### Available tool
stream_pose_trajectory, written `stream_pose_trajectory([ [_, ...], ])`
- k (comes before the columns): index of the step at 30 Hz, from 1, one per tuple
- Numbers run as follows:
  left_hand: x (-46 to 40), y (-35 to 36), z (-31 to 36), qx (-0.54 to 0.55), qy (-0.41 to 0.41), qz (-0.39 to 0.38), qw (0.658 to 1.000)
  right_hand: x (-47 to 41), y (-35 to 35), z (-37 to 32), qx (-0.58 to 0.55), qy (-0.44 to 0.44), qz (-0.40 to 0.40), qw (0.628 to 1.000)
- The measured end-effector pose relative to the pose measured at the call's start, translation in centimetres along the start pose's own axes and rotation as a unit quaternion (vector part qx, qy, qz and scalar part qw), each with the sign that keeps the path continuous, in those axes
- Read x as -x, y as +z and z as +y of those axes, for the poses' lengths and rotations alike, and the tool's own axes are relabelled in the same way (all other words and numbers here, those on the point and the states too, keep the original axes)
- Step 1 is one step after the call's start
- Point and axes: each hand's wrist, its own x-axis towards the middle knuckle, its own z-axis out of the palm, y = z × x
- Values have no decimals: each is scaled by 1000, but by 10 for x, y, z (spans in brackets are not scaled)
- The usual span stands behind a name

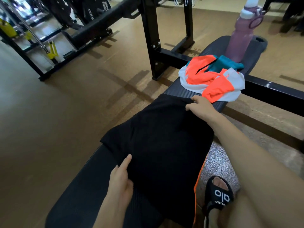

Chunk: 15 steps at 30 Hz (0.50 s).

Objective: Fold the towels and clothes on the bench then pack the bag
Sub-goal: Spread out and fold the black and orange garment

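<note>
Our black garment (pixel 161 142) lies long between our hands: right hand (pixel 199 105) pinches its far edge, left hand (pixel 120 180) seems to grip the near side.

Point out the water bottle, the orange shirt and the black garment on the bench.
Water bottle (pixel 240 38), head view, on its pink body.
Orange shirt (pixel 199 74), head view, on an orange panel.
Black garment (pixel 161 137), head view, on its middle.
</note>
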Motion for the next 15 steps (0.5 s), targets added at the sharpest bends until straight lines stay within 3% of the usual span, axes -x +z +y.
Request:
stream_pose_trajectory([
  [7,18,-12,35,-45,72,-20,996,23,-9,-19,-58,10,32,998],
  [12,27,-19,78,-61,134,-4,989,29,-15,-70,-38,-6,-14,999],
  [15,37,-20,116,-51,191,-12,980,27,-15,-113,-93,-29,-20,995],
])
